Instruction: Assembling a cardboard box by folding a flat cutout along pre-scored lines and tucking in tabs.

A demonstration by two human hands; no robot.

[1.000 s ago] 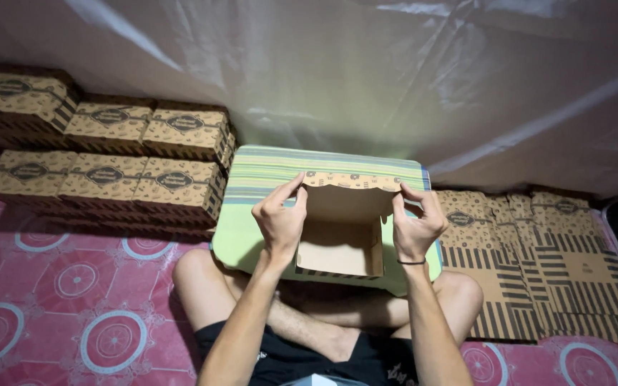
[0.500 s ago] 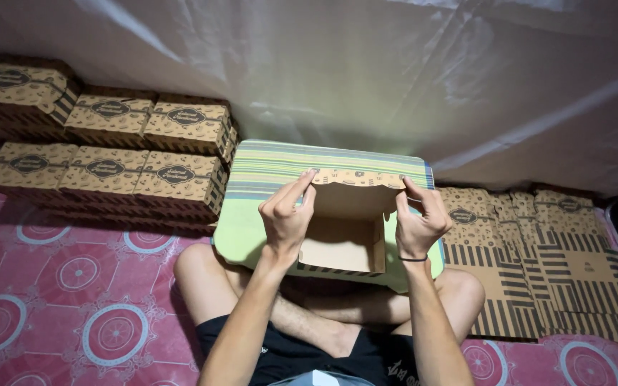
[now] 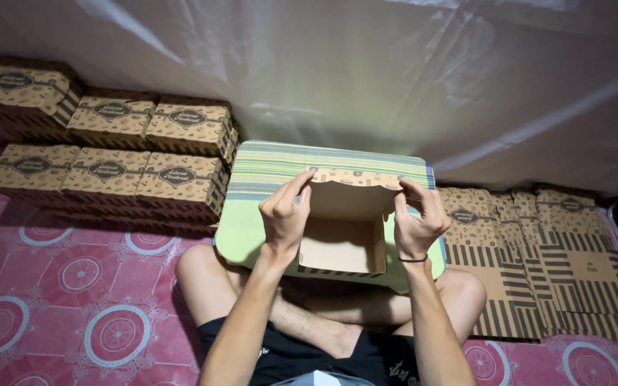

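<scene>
I hold a half-folded brown cardboard box (image 3: 343,243) with a patterned, scalloped lid edge over a small green striped table (image 3: 252,236) that rests on my crossed legs. My left hand (image 3: 285,211) pinches the box's left wall near the lid corner. My right hand (image 3: 416,218), with a thin band at the wrist, pinches the right wall at the lid's other corner. The box's open inside faces me, plain brown.
Finished patterned boxes (image 3: 109,154) are stacked in two rows at the left against the white sheet wall (image 3: 395,78). A pile of flat, unfolded box blanks (image 3: 545,264) lies at the right. A pink mat with circles (image 3: 59,307) covers the floor.
Both hands have shifted slightly along the box's upper corners, and the box sits a little closer to me. The view has tilted slightly.
</scene>
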